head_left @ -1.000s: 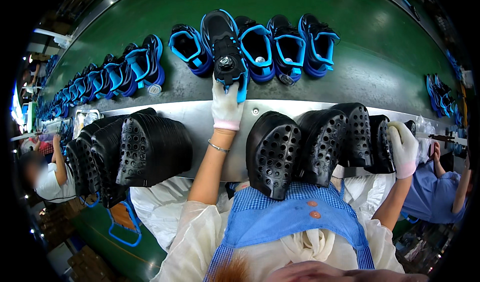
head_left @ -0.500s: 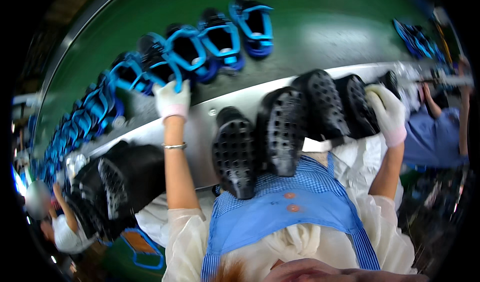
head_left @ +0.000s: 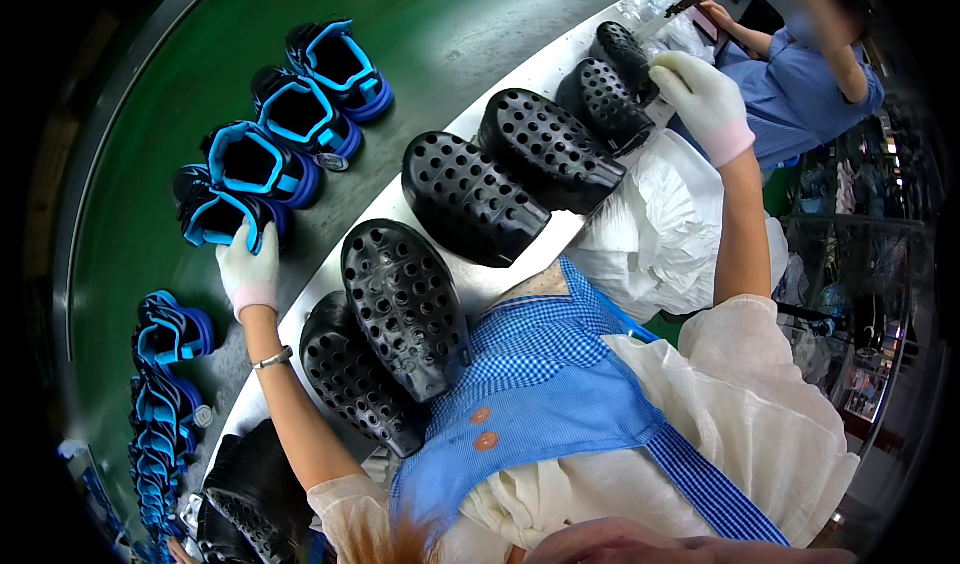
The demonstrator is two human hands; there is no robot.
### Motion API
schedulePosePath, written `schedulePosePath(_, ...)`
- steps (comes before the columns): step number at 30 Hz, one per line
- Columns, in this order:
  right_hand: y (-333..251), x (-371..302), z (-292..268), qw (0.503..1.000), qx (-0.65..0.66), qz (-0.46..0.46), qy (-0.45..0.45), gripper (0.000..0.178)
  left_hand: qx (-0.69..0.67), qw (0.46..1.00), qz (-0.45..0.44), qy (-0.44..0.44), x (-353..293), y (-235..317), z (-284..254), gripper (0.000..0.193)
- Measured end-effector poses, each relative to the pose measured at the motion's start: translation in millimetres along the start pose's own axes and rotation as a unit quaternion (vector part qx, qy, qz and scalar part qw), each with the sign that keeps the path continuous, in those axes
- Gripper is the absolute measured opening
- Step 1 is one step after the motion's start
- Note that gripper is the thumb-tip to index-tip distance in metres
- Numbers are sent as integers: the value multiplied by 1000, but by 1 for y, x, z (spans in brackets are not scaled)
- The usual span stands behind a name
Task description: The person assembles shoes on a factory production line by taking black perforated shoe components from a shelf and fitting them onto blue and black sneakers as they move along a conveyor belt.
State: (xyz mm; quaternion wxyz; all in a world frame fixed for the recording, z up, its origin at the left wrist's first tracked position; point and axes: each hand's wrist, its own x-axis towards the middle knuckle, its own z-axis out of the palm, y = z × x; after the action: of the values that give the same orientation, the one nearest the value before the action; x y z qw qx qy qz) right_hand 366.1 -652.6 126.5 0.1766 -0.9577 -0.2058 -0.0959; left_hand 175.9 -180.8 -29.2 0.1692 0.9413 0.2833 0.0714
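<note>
In a white glove, my left hand (head_left: 248, 269) is closed on the collar of a black shoe with bright blue trim (head_left: 215, 216). That shoe stands at the near end of a slanting row of similar shoes (head_left: 248, 159) on the green table. Also gloved, my right hand (head_left: 705, 104) has its fingers curled at the near end of a small black perforated shoe form (head_left: 622, 52), the farthest in its row. Several more forms, including a large perforated form (head_left: 405, 304), lie with their holed faces up between my arms. My right fingertips are partly hidden.
The metal table edge (head_left: 335, 269) runs diagonally under the forms. More blue-trimmed shoes (head_left: 160, 414) crowd the lower left, beside a dark pile of forms (head_left: 255, 484). White paper (head_left: 645, 209) lies below my right arm. A co-worker in blue (head_left: 790, 89) is at the upper right.
The whole view has turned, so the table edge now slants more steeply. My left hand still grips a shoe's collar. My right hand remains at the far end of the black forms.
</note>
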Motion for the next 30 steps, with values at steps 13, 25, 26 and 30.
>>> schedulePosePath(13, 108, 29, 52, 990, -99, -4, -102, 40, -163, 982, -25, 88, -49, -16, -7, 53)
schedulePosePath(25, 109, 45, 47, 987, -91, -69, -112, 34, -216, 972, -15, 87, -56, -31, 4, 55)
schedulePosePath(26, 108, 47, 49, 988, -84, -89, -96, 33, -203, 974, -9, 95, -59, -29, 0, 58)
schedulePosePath(30, 138, 43, 55, 991, 42, -57, -115, 37, -288, 952, -80, 67, -55, -38, 13, 58)
